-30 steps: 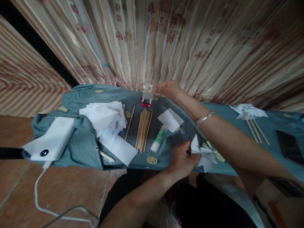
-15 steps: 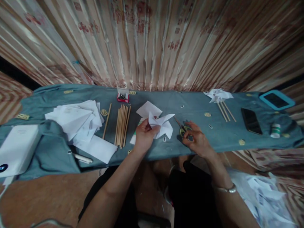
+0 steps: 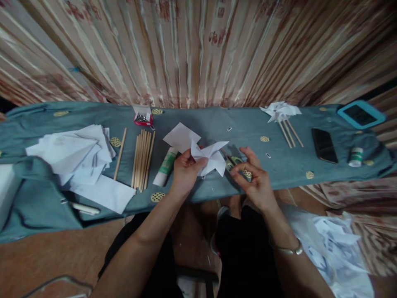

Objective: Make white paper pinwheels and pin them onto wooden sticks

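Here's the paper pinwheel [image 3: 211, 159], just the one in hand, raised in front of the middle of the table [image 3: 288, 165], its points curled up. The left hand [image 3: 186, 169] has it pinched between thumb and fingers. The right hand [image 3: 256, 180] is apart from the left, fingers curled at the one pair of scissors [image 3: 236, 159]; whether they grip it or only touch it, I can't tell.

How far along? The shaping looks largely done, I'd judge. No stick shows on this one, so mounting seems left; whether the centre is glued or pinned, I can't make out. One paper square [image 3: 182, 136] lies flat just beyond, so far unfolded.

Moving outward: one glue stick [image 3: 166, 167] near the left hand, one small green-and-white tube [image 3: 355, 157] far right. A row of loose sticks [image 3: 142, 161], roughly seven, too tight to count surely, plus one lone stick [image 3: 120, 153]. One red box [image 3: 143, 118] of pins, too tiny to number. One pile of paper [image 3: 74, 151], sheets uncountable, and one white pen [image 3: 85, 208].

Over on the right, mounted pinwheels [image 3: 281, 111]: three sticks show, heads overlapping. One phone [image 3: 324, 145], one blue-framed tablet [image 3: 361, 114].
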Action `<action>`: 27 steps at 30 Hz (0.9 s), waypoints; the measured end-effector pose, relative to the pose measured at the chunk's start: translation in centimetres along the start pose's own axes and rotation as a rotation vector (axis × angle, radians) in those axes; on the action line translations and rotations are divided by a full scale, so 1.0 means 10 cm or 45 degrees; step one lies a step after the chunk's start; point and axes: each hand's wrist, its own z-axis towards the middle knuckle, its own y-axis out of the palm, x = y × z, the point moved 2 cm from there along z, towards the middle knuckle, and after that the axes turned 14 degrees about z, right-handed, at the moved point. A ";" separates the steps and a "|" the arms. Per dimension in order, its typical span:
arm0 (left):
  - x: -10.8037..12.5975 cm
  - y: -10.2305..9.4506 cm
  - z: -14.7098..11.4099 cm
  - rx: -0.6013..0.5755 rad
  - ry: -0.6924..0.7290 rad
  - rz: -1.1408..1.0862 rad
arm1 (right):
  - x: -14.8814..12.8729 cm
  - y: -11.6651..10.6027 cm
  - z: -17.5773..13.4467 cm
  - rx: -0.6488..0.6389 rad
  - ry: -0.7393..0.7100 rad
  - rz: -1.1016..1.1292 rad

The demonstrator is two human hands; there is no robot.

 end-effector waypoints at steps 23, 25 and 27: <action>0.02 0.12 -0.20 -0.194 -0.046 -0.027 | -0.29 0.18 0.04 0.035 0.020 0.269; 0.02 0.12 -0.20 -0.196 -0.049 -0.025 | -0.29 0.18 0.05 0.041 0.011 0.325; 0.02 0.11 -0.20 -0.202 -0.053 -0.027 | -0.29 0.19 0.05 0.050 -0.002 0.386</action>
